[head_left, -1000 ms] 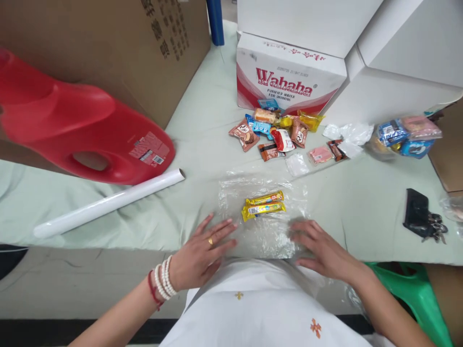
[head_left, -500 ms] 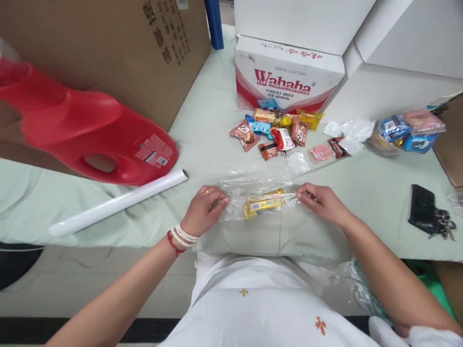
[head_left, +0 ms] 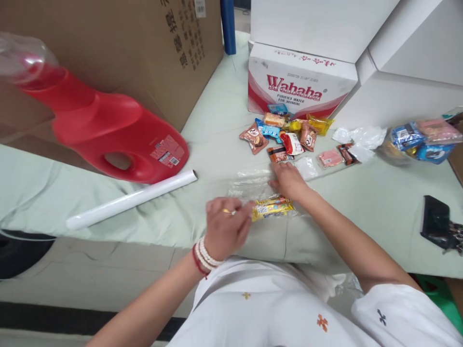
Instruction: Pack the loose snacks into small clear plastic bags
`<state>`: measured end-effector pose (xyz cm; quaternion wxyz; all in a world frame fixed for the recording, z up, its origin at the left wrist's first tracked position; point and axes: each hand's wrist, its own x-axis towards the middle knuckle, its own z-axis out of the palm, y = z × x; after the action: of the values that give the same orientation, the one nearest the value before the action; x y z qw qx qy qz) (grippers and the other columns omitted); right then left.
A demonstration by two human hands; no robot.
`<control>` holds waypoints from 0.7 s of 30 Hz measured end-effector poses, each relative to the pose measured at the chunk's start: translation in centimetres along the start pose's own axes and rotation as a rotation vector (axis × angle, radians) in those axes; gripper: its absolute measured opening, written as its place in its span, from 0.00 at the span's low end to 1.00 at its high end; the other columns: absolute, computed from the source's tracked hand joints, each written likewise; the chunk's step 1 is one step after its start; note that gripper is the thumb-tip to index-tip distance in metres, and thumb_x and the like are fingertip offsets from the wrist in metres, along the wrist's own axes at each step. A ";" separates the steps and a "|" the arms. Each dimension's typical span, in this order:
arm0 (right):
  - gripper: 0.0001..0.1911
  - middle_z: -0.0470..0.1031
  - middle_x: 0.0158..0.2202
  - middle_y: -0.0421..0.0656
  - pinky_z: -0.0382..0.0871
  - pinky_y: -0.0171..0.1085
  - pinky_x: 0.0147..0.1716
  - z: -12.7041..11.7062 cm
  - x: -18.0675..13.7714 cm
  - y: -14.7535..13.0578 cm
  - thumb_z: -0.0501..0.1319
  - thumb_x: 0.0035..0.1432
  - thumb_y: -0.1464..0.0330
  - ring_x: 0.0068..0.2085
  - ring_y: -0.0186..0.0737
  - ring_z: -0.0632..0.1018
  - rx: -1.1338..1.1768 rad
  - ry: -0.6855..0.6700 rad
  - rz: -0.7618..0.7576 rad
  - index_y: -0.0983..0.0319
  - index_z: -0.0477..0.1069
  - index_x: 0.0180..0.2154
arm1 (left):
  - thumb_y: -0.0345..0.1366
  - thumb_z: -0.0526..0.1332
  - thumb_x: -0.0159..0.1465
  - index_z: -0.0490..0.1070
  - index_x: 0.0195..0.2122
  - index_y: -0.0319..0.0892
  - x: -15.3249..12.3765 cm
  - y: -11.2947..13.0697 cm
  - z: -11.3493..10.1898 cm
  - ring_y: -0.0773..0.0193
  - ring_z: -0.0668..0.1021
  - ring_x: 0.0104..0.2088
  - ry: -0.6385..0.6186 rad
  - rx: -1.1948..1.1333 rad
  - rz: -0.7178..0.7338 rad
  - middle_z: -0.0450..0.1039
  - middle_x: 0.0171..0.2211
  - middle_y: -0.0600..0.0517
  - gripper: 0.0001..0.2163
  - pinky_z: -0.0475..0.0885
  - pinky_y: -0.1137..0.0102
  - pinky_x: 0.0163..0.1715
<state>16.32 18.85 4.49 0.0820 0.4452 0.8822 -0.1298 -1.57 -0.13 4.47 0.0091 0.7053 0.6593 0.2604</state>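
Note:
Two yellow snack bars lie side by side inside a folded sheet of clear plastic wrap on the pale green cloth. My left hand, with a ring and bead bracelets, is curled at the left end of the bars, pinching the wrap there. My right hand lies just beyond the bars, fingers bent down on the far part of the wrap. A pile of small snack packets sits a little past my right hand.
A big red jug lies on its side at left by a cardboard box. A white roll lies in front of it. A Wahaha carton, bagged snacks and a black key pouch stand right.
The wrap's near half has been folded over the bars. My left hand has come in to the bars' left end; my right hand has moved from their right end to the far side.

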 end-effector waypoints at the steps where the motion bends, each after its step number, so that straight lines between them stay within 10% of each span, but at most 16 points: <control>1: 0.27 0.79 0.50 0.55 0.66 0.45 0.51 0.1 0.3 0.0 0.63 0.64 0.64 0.54 0.57 0.72 0.026 -0.017 0.004 0.68 0.70 0.62 | 0.39 0.58 0.70 0.79 0.51 0.52 -0.1 0.7 0.4 0.53 0.73 0.42 -0.077 0.004 0.072 0.75 0.38 0.46 0.13 0.63 0.54 0.45; 6: 0.12 0.79 0.35 0.45 0.65 0.37 0.43 -1.3 -1.2 0.4 0.59 0.65 0.70 0.41 0.44 0.75 0.248 -0.002 -0.126 0.63 0.80 0.44 | 0.39 0.54 0.73 0.79 0.53 0.52 0.4 1.8 3.0 0.53 0.71 0.40 -0.247 0.062 0.136 0.75 0.36 0.45 0.15 0.60 0.58 0.38; 15: 0.22 0.70 0.33 0.46 0.64 0.39 0.39 2.8 -9.4 0.0 0.51 0.72 0.74 0.38 0.44 0.68 0.176 0.045 -0.612 0.56 0.77 0.58 | 0.36 0.58 0.70 0.82 0.40 0.50 0.3 0.2 3.7 0.51 0.73 0.44 -0.279 -0.062 0.091 0.77 0.38 0.44 0.11 0.63 0.55 0.43; 21: 0.22 0.68 0.34 0.47 0.65 0.43 0.43 5.3 -10.2 -0.6 0.50 0.73 0.73 0.40 0.46 0.66 0.148 0.146 -0.591 0.57 0.76 0.59 | 0.37 0.54 0.70 0.79 0.40 0.47 -0.7 -3.4 2.9 0.56 0.76 0.45 0.055 -0.595 -0.204 0.77 0.37 0.49 0.13 0.71 0.57 0.50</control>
<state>22.04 9.10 2.17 -0.0554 0.1823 0.9651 -0.1795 -3.66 0.56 0.52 0.2231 0.5945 0.6216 0.4586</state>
